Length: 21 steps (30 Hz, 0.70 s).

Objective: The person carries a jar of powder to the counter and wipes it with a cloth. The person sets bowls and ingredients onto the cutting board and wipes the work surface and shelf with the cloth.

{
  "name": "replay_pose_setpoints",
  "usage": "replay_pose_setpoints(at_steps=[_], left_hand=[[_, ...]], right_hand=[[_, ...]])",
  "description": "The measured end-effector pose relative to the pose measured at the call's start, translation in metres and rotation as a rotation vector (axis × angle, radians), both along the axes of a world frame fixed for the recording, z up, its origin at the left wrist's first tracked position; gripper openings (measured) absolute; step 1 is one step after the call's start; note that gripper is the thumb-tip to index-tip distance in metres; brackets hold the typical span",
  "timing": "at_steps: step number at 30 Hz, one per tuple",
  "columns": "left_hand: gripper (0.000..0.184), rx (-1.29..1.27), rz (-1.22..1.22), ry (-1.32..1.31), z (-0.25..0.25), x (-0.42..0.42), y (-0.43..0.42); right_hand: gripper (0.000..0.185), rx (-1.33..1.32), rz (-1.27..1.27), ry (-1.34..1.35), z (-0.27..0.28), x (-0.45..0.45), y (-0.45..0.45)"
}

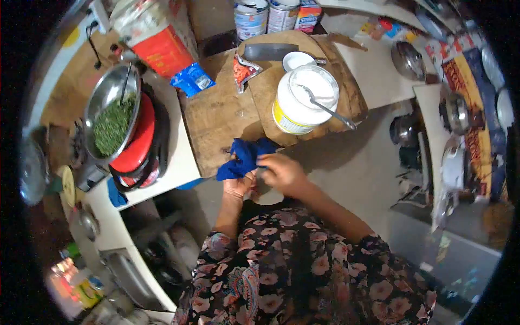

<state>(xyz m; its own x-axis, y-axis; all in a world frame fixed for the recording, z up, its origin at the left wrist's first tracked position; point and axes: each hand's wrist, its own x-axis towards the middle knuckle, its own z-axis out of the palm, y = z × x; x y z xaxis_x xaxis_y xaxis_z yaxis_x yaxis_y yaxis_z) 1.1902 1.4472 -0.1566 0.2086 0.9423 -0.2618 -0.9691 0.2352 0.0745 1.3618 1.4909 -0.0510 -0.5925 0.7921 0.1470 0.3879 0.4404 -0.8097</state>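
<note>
A blue cloth [246, 154] is bunched at the front edge of the wooden board [216, 124]. My left hand [237, 186] is under the cloth, which covers most of its fingers. From the right, my right hand [280, 172] pinches the cloth's side; it is slightly blurred. Behind my hands, a large white tub [295, 116] with a yellow label stands on a round board [346, 92], with a spoon [330, 111] lying across its top. A small white bowl [298, 60], a knife [271, 52] and an opened red packet [245, 71] are near the tub.
On the left counter [176, 146], a steel bowl of chopped greens [115, 122] rests on a red-topped appliance [138, 141]. A blue packet [193, 79] lies near a large red-and-white bag [162, 49]. Tins [251, 21] stand at the back; steel pots [409, 60] are at right.
</note>
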Motion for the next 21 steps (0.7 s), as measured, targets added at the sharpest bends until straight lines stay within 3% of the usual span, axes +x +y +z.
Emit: replay_pose_setpoints(at_steps=[1, 2, 4, 5, 6, 7, 9, 11, 12, 14, 16, 17, 18, 19, 21], left_hand=[[0.031, -0.141, 0.106, 0.011, 0.016, 0.008, 0.004], [0.033, -0.282, 0.211, 0.023, 0.028, 0.014, 0.011], [0.033, -0.200, 0.298, -0.110, 0.029, 0.019, 0.013], [0.032, -0.131, 0.321, -0.098, 0.017, 0.026, 0.012], [0.032, -0.137, 0.357, -0.120, 0.014, 0.035, 0.013], [0.032, -0.183, 0.366, -0.139, 0.015, 0.044, 0.016], [0.031, -0.317, 0.417, -0.154, 0.019, 0.061, 0.029], [0.031, -0.283, 0.492, -0.118, 0.023, 0.080, 0.034], [0.031, -0.252, 0.530, -0.067, 0.022, 0.089, 0.033], [0.033, -0.218, 0.575, -0.078, 0.004, 0.104, 0.031], [0.032, -0.267, 0.599, -0.008, -0.015, 0.122, 0.025], [0.032, -0.285, 0.654, -0.016, -0.021, 0.132, 0.022], [0.031, -0.229, 0.635, -0.378, -0.028, 0.143, 0.021], [0.029, -0.151, 0.595, -0.734, -0.033, 0.154, 0.022], [0.027, 0.070, 0.432, -1.417, -0.039, 0.170, 0.034]], right_hand=[[0.017, -0.065, -0.129, -0.101, 0.004, 0.028, 0.008], [0.014, -0.363, -0.298, 0.074, 0.003, 0.061, 0.018], [0.022, -0.368, -0.493, 0.073, 0.023, 0.111, 0.057], [0.029, -0.647, -0.714, 0.429, 0.006, 0.131, 0.082], [0.044, -0.570, -0.675, 0.260, 0.023, 0.140, 0.104], [0.056, -0.619, -0.616, 0.306, 0.039, 0.138, 0.122], [0.054, -0.668, -0.411, 0.343, 0.057, 0.126, 0.156], [0.054, -0.850, -0.179, 0.445, 0.052, 0.111, 0.192], [0.054, -0.866, -0.156, 0.421, 0.053, 0.111, 0.196], [0.054, -0.947, -0.271, 0.108, 0.060, 0.106, 0.206], [0.052, -1.007, -0.133, 0.107, 0.060, 0.112, 0.216], [0.050, -0.408, 0.170, -0.063, 0.050, 0.136, 0.222], [0.048, 0.209, 0.459, -0.191, 0.039, 0.153, 0.234], [0.048, 0.200, 0.503, -0.194, 0.038, 0.146, 0.236], [0.052, -1.072, -0.089, 0.153, 0.039, 0.131, 0.238]])
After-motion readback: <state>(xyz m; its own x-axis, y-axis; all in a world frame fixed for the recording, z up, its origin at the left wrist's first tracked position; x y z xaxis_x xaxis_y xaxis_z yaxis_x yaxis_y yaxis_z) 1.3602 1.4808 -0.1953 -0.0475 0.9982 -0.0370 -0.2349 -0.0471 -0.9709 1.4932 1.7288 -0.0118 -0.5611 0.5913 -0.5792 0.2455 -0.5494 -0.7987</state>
